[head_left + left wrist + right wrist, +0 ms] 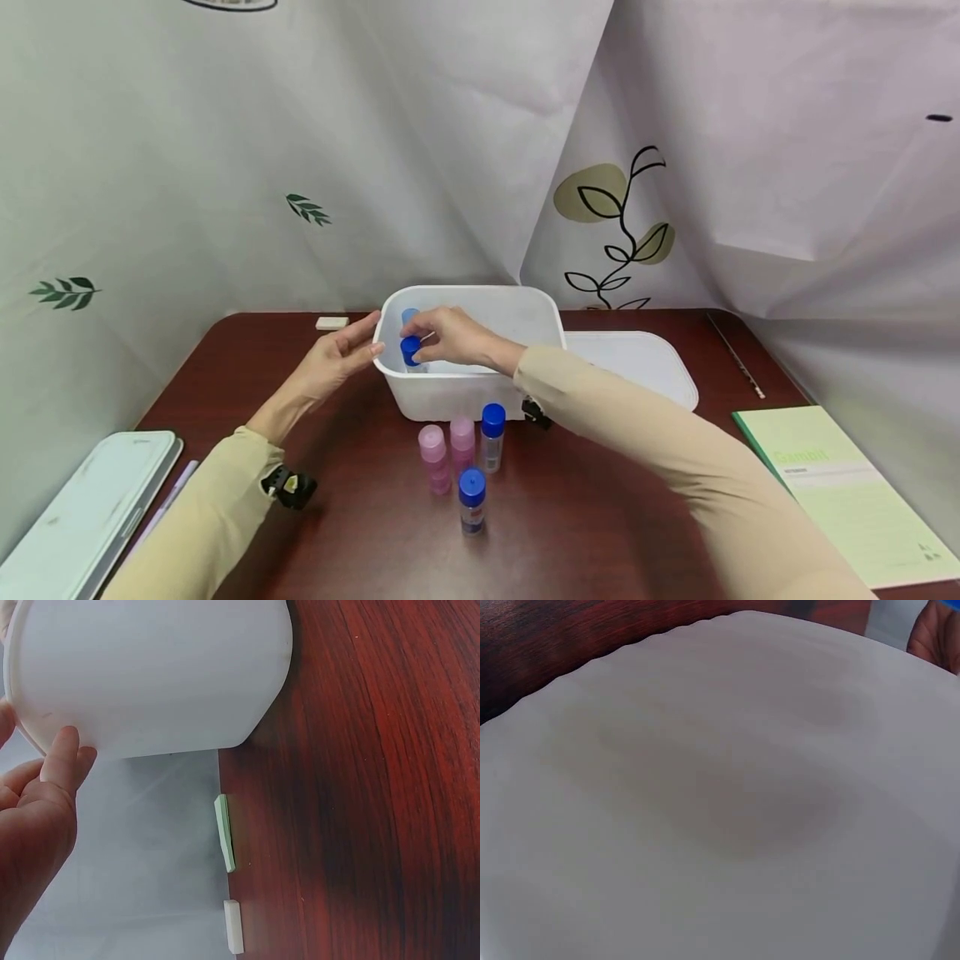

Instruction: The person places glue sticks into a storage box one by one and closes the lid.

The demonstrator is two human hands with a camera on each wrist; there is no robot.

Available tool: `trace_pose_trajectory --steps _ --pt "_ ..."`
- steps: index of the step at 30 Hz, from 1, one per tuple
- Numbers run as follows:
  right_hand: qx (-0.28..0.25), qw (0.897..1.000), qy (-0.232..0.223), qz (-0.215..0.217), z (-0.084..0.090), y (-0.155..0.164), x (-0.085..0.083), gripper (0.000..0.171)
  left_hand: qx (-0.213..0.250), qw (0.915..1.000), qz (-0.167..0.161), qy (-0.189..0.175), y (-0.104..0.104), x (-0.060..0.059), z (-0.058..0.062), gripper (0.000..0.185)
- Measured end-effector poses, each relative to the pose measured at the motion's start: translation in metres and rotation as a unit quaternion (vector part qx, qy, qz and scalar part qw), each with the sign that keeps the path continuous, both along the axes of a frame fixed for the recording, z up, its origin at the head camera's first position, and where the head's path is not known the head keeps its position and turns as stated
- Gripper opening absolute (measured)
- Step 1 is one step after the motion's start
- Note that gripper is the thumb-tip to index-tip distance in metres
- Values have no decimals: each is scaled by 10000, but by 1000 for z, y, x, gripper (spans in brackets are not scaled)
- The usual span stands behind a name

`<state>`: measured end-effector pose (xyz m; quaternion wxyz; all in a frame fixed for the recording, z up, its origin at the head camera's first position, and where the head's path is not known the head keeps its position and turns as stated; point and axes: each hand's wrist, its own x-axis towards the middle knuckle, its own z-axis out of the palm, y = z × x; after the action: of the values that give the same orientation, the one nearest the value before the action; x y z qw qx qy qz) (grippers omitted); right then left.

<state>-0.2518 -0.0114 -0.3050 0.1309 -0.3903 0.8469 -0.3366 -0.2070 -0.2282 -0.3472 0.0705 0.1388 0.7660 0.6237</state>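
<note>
A white plastic bin (pixel 450 400) stands at the middle of the dark red table (pixel 352 517). My right hand (pixel 442 336) reaches into the bin and pinches a blue-capped vial (pixel 410 350) near its left wall. A second blue-capped vial (pixel 409 317) stands behind it inside the bin. My left hand (pixel 337 358) rests with straight fingers against the bin's left outer wall (pixel 150 675); the fingertips (pixel 67 750) touch it in the left wrist view. The right wrist view shows only the white bin surface (pixel 720 795).
In front of the bin stand two pink-capped vials (pixel 433 454) and two blue-capped vials (pixel 472 498). The bin's white lid (pixel 637 362) lies to the right. A green notebook (pixel 855 492) lies far right, a white tray (pixel 82 508) far left, a small eraser (pixel 332 322) at the back.
</note>
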Motion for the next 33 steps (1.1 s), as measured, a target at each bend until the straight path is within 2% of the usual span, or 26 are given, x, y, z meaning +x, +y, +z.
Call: trace_pose_trajectory --steps 3,6,10,12,14,18,21,23,26,29,33 --pt "-148 9998 118 28 6 9 3 40 -15 10000 11 -44 0 0 2 63" --pt "-757 9960 458 -88 16 25 13 37 -34 10000 27 -71 1 0 1 64" --pt "-1962 9756 896 -409 24 55 37 26 -60 10000 52 -4 1 -1 1 64" --pt "-2378 9648 1017 -487 19 73 53 21 -65 10000 49 26 1 -2 1 63" --pt "-2547 9605 1039 -423 7 88 69 20 -44 10000 30 24 1 -2 1 63" --pt "-2160 9712 1003 14 -21 108 88 29 -88 9999 54 3 0 -1 1 63" --pt "-1658 9815 919 271 -34 112 92 37 -107 9999 73 -19 -1 0 1 63" --pt "-1384 9868 787 286 -38 111 92 37 -93 9999 66 -33 -1 0 1 63" --pt "-1149 9909 647 252 -37 111 92 32 -92 9999 76 -60 0 1 0 64" --pt "-1069 9923 604 175 -29 114 91 29 -104 9999 75 -46 0 1 0 64" --pt "-1279 9896 660 -42 1 122 87 29 -127 9999 33 15 0 1 2 64"
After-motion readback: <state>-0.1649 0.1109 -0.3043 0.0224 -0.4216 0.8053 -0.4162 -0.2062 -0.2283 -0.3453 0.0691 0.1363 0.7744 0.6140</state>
